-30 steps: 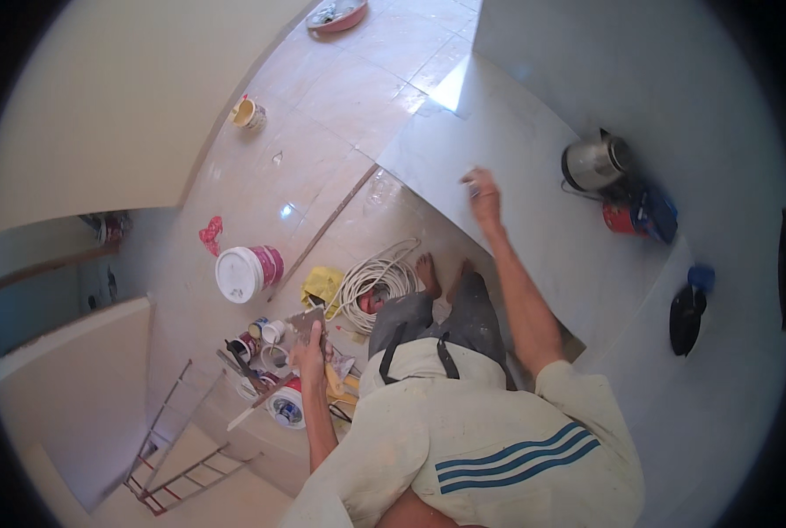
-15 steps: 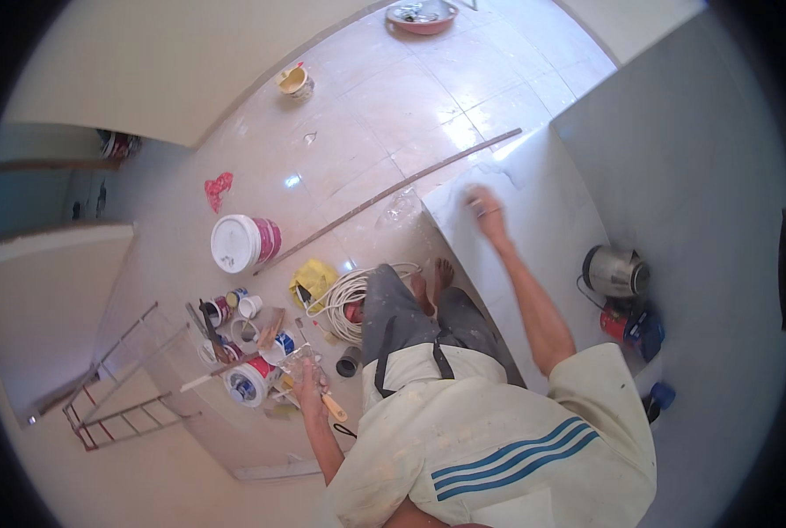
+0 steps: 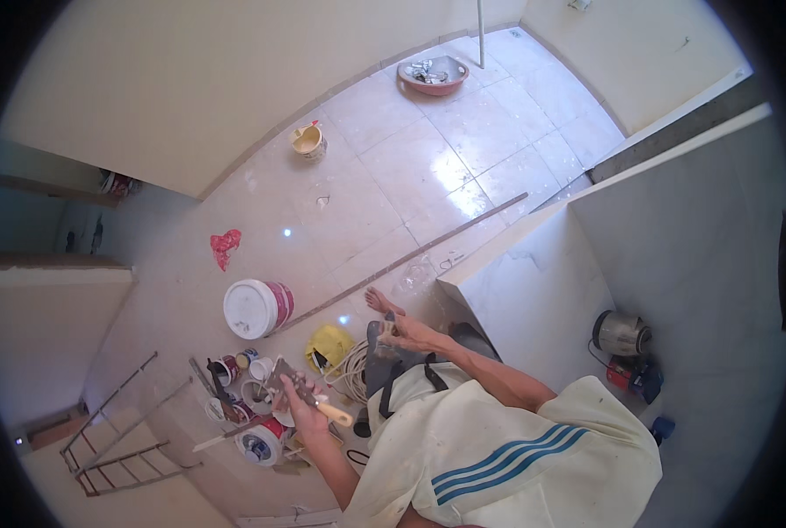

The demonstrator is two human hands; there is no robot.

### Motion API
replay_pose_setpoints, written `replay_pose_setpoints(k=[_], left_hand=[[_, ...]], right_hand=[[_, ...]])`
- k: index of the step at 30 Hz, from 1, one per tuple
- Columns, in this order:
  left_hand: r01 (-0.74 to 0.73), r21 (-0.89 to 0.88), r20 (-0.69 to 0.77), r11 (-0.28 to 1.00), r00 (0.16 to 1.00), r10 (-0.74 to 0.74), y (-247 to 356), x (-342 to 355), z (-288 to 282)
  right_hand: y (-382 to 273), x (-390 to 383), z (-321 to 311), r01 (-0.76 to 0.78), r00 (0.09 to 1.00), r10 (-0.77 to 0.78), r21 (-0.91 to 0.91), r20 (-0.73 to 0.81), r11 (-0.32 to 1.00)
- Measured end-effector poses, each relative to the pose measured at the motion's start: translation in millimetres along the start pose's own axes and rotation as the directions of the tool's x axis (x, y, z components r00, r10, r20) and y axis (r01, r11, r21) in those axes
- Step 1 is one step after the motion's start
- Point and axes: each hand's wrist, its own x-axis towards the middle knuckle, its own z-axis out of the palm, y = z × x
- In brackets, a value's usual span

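Note:
My left hand (image 3: 305, 405) grips a metal scraper blade (image 3: 287, 383), with a pale wooden handle (image 3: 333, 413) sticking out to the right, above the cluster of buckets. My right hand (image 3: 405, 331) is over my grey-trousered legs, closed on a small tool with a dull blade, hard to make out. To its right is a white marble-look counter (image 3: 529, 290). Below my hands lie a coiled white cable (image 3: 351, 378) and a yellow bag (image 3: 327, 341). My bare foot (image 3: 377, 301) shows on the tiles.
A white-and-pink bucket (image 3: 250, 308), red cloth (image 3: 224, 246), cream pot (image 3: 309, 145), pink basin (image 3: 434, 79) and long bar (image 3: 410, 255) lie on the tiled floor. A folded ladder (image 3: 124, 449) is at lower left; a steel kettle (image 3: 620, 334) and blue-red tool (image 3: 632, 374) sit at right.
My right hand has moved from over the counter leftward and down to above my legs. The view has shifted, showing more far floor and wall.

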Motion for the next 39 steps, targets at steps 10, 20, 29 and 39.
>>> replay_pose_setpoints(k=[10,20,29,39], left_hand=[[-0.011,0.308,0.172,0.951,0.984,-0.044,85.4,98.5,132.8],[-0.084,0.421,0.158,0.903,0.987,0.018,92.3,186.9,219.5],[-0.036,0.421,0.187,0.906,0.981,-0.047,91.1,263.7,408.6],[0.000,0.474,0.471,0.880,0.844,-0.254,7.5,303.3,645.7]], right_hand=[[-124.2,171.7,-29.5,-0.491,0.871,0.442,0.363,0.213,0.792],[-178.4,276.4,-96.5,-0.562,0.827,0.499,0.405,0.258,0.722],[-112.4,407.9,-180.0,-0.520,0.814,0.418,0.185,0.404,0.834],[-35.3,474.3,-344.9,-0.412,0.908,0.417,0.254,0.036,0.875]])
